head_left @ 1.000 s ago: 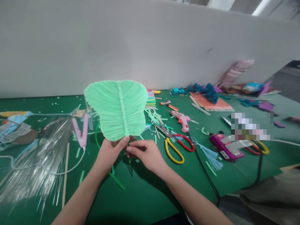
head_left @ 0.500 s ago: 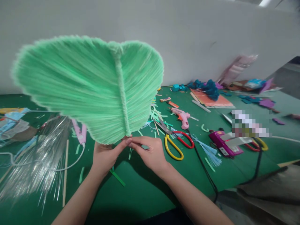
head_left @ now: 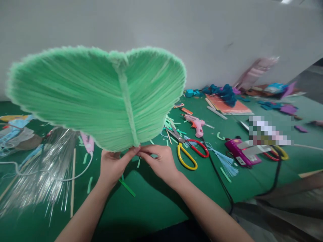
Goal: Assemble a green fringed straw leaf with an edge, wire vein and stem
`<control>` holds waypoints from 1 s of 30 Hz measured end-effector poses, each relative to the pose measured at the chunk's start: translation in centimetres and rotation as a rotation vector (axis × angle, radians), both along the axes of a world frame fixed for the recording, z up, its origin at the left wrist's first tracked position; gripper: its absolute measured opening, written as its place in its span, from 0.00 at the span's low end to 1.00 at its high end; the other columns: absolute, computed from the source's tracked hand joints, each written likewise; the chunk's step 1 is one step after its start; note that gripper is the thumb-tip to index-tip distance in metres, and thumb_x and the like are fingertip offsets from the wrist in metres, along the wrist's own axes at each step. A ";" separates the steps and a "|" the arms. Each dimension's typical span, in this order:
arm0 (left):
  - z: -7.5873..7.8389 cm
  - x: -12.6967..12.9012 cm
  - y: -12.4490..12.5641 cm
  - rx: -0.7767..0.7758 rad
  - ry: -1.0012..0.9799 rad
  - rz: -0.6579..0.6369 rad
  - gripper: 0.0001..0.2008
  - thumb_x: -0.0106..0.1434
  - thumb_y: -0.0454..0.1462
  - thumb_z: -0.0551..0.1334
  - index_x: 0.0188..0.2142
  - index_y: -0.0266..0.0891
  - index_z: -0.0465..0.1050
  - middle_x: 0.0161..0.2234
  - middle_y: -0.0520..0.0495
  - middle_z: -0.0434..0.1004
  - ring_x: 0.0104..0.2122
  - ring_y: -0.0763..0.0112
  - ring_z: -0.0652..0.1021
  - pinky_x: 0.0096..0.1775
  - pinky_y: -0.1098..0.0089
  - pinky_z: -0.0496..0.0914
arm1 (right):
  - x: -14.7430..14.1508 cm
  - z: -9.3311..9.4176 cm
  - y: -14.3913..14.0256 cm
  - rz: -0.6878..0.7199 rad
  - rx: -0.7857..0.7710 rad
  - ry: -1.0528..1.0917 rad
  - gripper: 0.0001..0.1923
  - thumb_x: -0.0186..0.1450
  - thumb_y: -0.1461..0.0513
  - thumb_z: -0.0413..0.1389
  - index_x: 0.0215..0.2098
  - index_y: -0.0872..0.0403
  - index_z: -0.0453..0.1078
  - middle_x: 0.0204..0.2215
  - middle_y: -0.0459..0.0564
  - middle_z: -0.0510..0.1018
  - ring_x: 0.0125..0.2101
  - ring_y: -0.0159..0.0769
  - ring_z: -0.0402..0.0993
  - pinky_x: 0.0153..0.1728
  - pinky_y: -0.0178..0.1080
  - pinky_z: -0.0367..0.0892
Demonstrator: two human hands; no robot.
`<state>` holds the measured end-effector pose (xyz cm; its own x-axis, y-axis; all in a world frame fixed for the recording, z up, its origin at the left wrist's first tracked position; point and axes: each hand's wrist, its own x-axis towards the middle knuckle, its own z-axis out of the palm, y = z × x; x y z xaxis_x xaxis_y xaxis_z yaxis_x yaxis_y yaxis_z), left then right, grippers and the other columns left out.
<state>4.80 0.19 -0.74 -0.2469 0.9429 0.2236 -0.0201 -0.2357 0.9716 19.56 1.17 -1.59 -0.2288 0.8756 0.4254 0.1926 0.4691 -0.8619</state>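
A large, fuzzy green leaf (head_left: 96, 97), which looks made of pipe cleaners, is held up above the table. A thick rib runs down it to a narrow lower end. My left hand (head_left: 114, 168) pinches that lower end between thumb and fingers, with some fingers hidden behind the leaf. My right hand (head_left: 160, 163) pinches at the same spot, thumb and forefinger closed, touching the left fingertips. To the right of my right hand, scissors (head_left: 187, 156) with one yellow and one red handle lie on the table.
On the green table (head_left: 141, 218) lie a pink glue gun (head_left: 196, 124), a purple device (head_left: 241, 154), a blue tassel (head_left: 227, 163) and green scraps. Clear strands (head_left: 50, 174), a thin stick (head_left: 73, 183) and a pink corded tool (head_left: 87, 144) lie at left. A grey wall (head_left: 214, 40) stands behind.
The leaf has tilted and turned slightly; its upper edge sits lower and its right lobe reaches farther right. Both hands keep their pinch at the lower end.
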 end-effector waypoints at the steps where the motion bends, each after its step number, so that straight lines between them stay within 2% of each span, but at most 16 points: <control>1: 0.1 0.0 0.0 -0.004 -0.004 0.003 0.10 0.46 0.35 0.73 0.30 0.37 0.79 0.31 0.48 0.83 0.36 0.61 0.82 0.46 0.61 0.75 | 0.0 0.1 0.0 -0.003 -0.001 0.003 0.07 0.61 0.65 0.60 0.35 0.48 0.80 0.32 0.45 0.83 0.31 0.32 0.79 0.35 0.32 0.71; 8: 0.4 -0.1 0.2 -0.042 -0.046 0.038 0.11 0.43 0.34 0.74 0.29 0.36 0.79 0.28 0.48 0.83 0.32 0.63 0.82 0.42 0.64 0.76 | -0.4 0.9 -0.3 -0.005 -0.006 0.004 0.06 0.62 0.65 0.59 0.35 0.53 0.79 0.27 0.47 0.81 0.27 0.31 0.75 0.31 0.32 0.68; 12: 0.6 -0.3 0.2 -0.070 -0.048 0.001 0.12 0.44 0.35 0.74 0.30 0.36 0.80 0.31 0.46 0.84 0.35 0.62 0.82 0.45 0.64 0.74 | -0.4 1.0 -0.2 0.003 0.030 -0.033 0.07 0.64 0.64 0.57 0.35 0.54 0.78 0.27 0.48 0.80 0.28 0.31 0.74 0.31 0.32 0.67; 18: 0.5 -0.5 0.6 -0.063 -0.126 -0.058 0.10 0.45 0.34 0.73 0.29 0.36 0.80 0.30 0.47 0.83 0.32 0.65 0.81 0.41 0.66 0.75 | 0.2 1.7 -0.6 0.035 -0.028 -0.110 0.06 0.64 0.63 0.57 0.35 0.53 0.78 0.27 0.47 0.80 0.28 0.32 0.75 0.32 0.32 0.67; 20: 0.5 -0.7 1.0 -0.025 -0.206 -0.038 0.09 0.47 0.34 0.73 0.29 0.36 0.79 0.31 0.47 0.83 0.33 0.65 0.81 0.42 0.66 0.75 | 0.9 1.8 -0.6 0.065 -0.041 -0.260 0.07 0.65 0.63 0.56 0.36 0.52 0.78 0.28 0.47 0.80 0.29 0.33 0.76 0.33 0.33 0.66; 22: 0.5 -0.9 1.4 0.033 -0.265 -0.002 0.08 0.48 0.35 0.72 0.30 0.36 0.79 0.33 0.47 0.83 0.35 0.65 0.81 0.43 0.66 0.74 | 1.7 1.6 -0.3 0.054 -0.047 -0.496 0.08 0.66 0.63 0.55 0.37 0.52 0.77 0.30 0.48 0.81 0.31 0.35 0.76 0.33 0.34 0.66; 25: 0.8 -1.3 1.5 0.055 -0.235 0.030 0.09 0.50 0.36 0.71 0.32 0.37 0.78 0.31 0.48 0.82 0.32 0.66 0.81 0.37 0.69 0.74 | 2.4 1.7 0.7 -0.133 -0.035 -0.846 0.11 0.65 0.63 0.55 0.45 0.57 0.74 0.36 0.54 0.80 0.35 0.42 0.76 0.35 0.38 0.66; 27: 1.1 -1.6 1.4 0.040 -0.197 0.046 0.07 0.52 0.37 0.70 0.31 0.37 0.78 0.28 0.49 0.81 0.27 0.68 0.80 0.29 0.72 0.72 | 2.2 2.6 0.7 -0.254 0.006 -1.015 0.16 0.64 0.62 0.57 0.49 0.61 0.71 0.39 0.60 0.78 0.38 0.47 0.75 0.36 0.40 0.66; 28: 1.2 -1.8 1.3 0.037 -0.186 0.053 0.07 0.53 0.37 0.70 0.31 0.37 0.77 0.27 0.49 0.80 0.26 0.69 0.80 0.27 0.72 0.70 | 1.7 3.3 0.3 -0.274 0.026 -1.073 0.16 0.63 0.62 0.57 0.48 0.61 0.71 0.38 0.60 0.78 0.38 0.48 0.75 0.35 0.40 0.67; 30: 1.2 -2.1 1.3 0.044 -0.189 0.072 0.07 0.54 0.37 0.69 0.32 0.37 0.77 0.26 0.50 0.79 0.26 0.70 0.79 0.26 0.73 0.69 | 0.1 5.3 -1.4 -0.214 0.027 -1.101 0.07 0.64 0.63 0.56 0.37 0.58 0.74 0.31 0.56 0.78 0.31 0.43 0.76 0.30 0.38 0.67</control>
<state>2.68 1.51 0.50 -0.3544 0.9118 0.2074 -0.1826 -0.2850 0.9410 19.71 -0.23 3.69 -0.3382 0.9354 0.1036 0.9221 0.3514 -0.1621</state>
